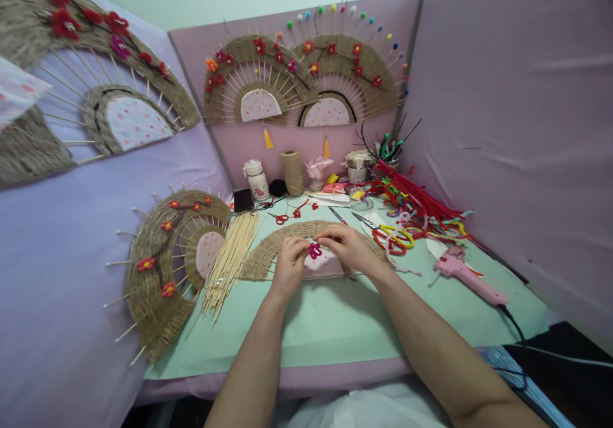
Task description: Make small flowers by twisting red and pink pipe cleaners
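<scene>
A small magenta pipe-cleaner flower (315, 250) is held up between my two hands. My left hand (290, 259) pinches its left side with thumb and fingertips. On the other side, the closed fingertips of my right hand (345, 246) grip its upper right edge. Beneath them on the table lies a twine-woven fan (268, 249) with a pink-spotted half-circle at its base, partly hidden by my hands. Behind the fan sit small red scissors (281, 219) and little red flowers (297, 213).
Wooden sticks (232, 255) lie left of the fan, beside a finished flowered fan (167, 268). Larger scissors (395, 239), a heap of pipe cleaners (416, 198) and a pink glue gun (472, 278) with a cord are at right. A twine spool (292, 172) stands at the back.
</scene>
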A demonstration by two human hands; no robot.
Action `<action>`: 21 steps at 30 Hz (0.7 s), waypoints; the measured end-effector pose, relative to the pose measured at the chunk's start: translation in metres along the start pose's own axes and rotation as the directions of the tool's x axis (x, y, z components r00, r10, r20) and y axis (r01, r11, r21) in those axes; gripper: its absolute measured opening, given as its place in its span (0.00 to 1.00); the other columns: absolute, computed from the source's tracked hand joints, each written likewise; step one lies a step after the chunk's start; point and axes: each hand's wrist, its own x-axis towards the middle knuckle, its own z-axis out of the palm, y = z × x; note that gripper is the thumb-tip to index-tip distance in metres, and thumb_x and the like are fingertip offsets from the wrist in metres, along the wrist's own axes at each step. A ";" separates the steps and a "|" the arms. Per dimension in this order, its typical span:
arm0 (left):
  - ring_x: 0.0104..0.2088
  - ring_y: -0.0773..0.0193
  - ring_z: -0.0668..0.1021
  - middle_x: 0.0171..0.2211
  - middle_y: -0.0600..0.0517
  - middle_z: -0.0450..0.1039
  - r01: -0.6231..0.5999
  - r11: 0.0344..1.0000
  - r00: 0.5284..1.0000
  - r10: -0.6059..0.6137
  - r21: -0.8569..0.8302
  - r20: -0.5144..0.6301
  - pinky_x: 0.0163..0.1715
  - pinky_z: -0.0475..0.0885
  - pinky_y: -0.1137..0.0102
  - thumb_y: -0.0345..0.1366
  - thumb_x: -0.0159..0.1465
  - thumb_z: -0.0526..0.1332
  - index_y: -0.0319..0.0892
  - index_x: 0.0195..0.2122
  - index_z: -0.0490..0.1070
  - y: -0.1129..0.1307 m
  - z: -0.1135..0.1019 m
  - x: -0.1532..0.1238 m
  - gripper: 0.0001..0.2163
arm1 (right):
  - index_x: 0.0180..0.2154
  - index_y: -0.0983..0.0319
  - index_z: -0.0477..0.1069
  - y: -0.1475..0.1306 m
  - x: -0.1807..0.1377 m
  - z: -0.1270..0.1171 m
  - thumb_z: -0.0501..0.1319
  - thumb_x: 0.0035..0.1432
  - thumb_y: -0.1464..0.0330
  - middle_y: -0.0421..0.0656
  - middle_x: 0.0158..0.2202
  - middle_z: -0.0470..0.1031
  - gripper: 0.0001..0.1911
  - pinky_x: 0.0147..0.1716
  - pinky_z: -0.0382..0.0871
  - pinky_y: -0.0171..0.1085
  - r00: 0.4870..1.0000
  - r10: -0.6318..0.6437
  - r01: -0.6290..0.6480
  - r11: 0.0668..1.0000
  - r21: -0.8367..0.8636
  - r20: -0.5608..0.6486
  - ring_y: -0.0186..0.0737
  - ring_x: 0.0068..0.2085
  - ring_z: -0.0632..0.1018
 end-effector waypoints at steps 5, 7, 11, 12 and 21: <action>0.39 0.61 0.68 0.33 0.50 0.70 -0.003 0.997 0.996 -0.004 0.078 0.093 0.41 0.62 0.65 0.33 0.61 0.54 0.44 0.28 0.74 0.000 0.001 -0.001 0.10 | 0.30 0.61 0.74 0.000 0.001 -0.004 0.60 0.54 0.68 0.42 0.30 0.76 0.05 0.36 0.65 0.36 0.993 -0.085 0.095 0.986 -0.133 0.084 0.35 0.34 0.73; 0.39 0.60 0.68 0.33 0.49 0.70 -0.005 0.995 0.995 -0.005 0.104 0.100 0.41 0.62 0.65 0.32 0.60 0.54 0.44 0.28 0.74 0.001 0.001 -0.001 0.09 | 0.29 0.61 0.74 0.000 0.001 -0.004 0.60 0.54 0.69 0.41 0.29 0.75 0.05 0.36 0.64 0.36 0.989 -0.105 0.122 0.977 -0.175 0.102 0.35 0.34 0.73; 0.39 0.60 0.67 0.33 0.50 0.69 -0.011 0.988 0.996 -0.003 0.155 0.088 0.41 0.63 0.64 0.28 0.59 0.54 0.45 0.29 0.74 0.003 0.001 -0.002 0.10 | 0.26 0.62 0.72 -0.001 0.001 -0.003 0.59 0.55 0.70 0.40 0.26 0.73 0.06 0.35 0.63 0.35 0.982 -0.141 0.168 0.959 -0.229 0.128 0.35 0.33 0.71; 0.39 0.60 0.67 0.34 0.50 0.68 -0.012 0.986 0.997 -0.001 0.168 0.081 0.41 0.63 0.64 0.27 0.58 0.54 0.45 0.29 0.74 0.003 0.001 -0.002 0.10 | 0.26 0.62 0.71 -0.001 0.001 -0.003 0.59 0.55 0.70 0.40 0.26 0.72 0.07 0.35 0.63 0.35 0.980 -0.150 0.178 0.954 -0.242 0.131 0.35 0.33 0.71; 0.39 0.59 0.66 0.33 0.49 0.67 -0.081 0.925 0.997 0.083 0.371 0.011 0.40 0.60 0.63 0.29 0.58 0.56 0.46 0.30 0.75 0.003 0.001 -0.005 0.09 | 0.25 0.63 0.70 0.001 0.000 0.002 0.59 0.54 0.72 0.40 0.26 0.71 0.06 0.33 0.62 0.35 0.983 -0.154 0.175 0.944 -0.278 0.095 0.36 0.32 0.70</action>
